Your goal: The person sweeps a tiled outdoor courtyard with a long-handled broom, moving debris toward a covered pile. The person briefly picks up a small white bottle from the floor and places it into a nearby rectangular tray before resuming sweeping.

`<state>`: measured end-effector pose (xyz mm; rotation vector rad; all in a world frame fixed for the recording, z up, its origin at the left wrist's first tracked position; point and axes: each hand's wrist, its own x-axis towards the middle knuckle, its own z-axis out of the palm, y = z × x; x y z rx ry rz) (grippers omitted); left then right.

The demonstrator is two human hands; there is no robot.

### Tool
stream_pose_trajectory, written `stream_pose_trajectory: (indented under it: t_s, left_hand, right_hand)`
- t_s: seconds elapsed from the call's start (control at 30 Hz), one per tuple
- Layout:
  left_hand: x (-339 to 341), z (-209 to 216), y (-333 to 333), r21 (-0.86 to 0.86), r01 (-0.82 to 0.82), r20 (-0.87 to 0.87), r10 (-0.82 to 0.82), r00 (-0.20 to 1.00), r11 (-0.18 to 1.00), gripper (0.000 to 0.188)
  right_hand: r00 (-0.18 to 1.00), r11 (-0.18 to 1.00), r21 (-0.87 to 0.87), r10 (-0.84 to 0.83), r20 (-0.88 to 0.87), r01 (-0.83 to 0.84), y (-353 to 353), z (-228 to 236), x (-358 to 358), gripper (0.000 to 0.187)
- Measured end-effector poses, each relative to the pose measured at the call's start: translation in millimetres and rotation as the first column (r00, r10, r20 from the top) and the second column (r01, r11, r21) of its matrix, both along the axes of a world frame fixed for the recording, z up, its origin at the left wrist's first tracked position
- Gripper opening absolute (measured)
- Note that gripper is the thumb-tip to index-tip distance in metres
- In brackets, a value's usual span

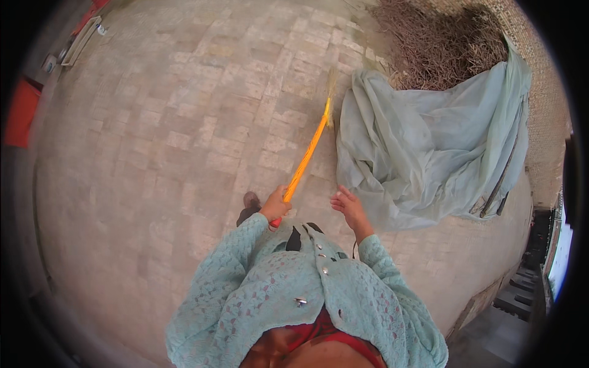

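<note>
Closest in, the left hand (pixel 274 205) is wrapped tight around the orange broom handle (pixel 305 161), while the right hand (pixel 348 205) hangs empty, fingers loosely spread, just beside the pale green sheet (pixel 429 147). The bristles (pixel 331 92) sit out on the brick paving (pixel 184 122), right at the sheet's edge. One-handed grip looks wobbly to me; a sweep could snag the cloth, or drag twigs off the brushwood pile (pixel 442 43) behind it
</note>
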<state>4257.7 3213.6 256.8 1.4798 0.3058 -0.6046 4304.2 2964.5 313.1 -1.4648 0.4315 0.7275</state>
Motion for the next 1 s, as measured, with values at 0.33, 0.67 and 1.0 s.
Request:
stream_pose_trajectory:
  t_s: [0.33, 0.67, 1.0]
  left_hand:
    - [65, 103, 43, -0.161, -0.117, -0.022, 0.115, 0.993, 0.980, 0.055]
    - [111, 133, 76, -0.262, -0.008, -0.372, -0.093, 0.923, 0.965, 0.047]
    - [227, 40, 81, -0.274, 0.409, -0.482, -0.492, 0.725, 0.870, 0.050]
  right_hand:
    - [0.908, 0.771, 0.526, -0.162, -0.385, 0.360, 177, -3, 112, 0.031]
    - [0.699, 0.752, 0.267, -0.336, -0.632, 0.602, 187, -60, 132, 0.009]
    - [0.435, 0.560, 0.112, -0.487, -0.757, 0.821, 159, -150, 164, 0.006]
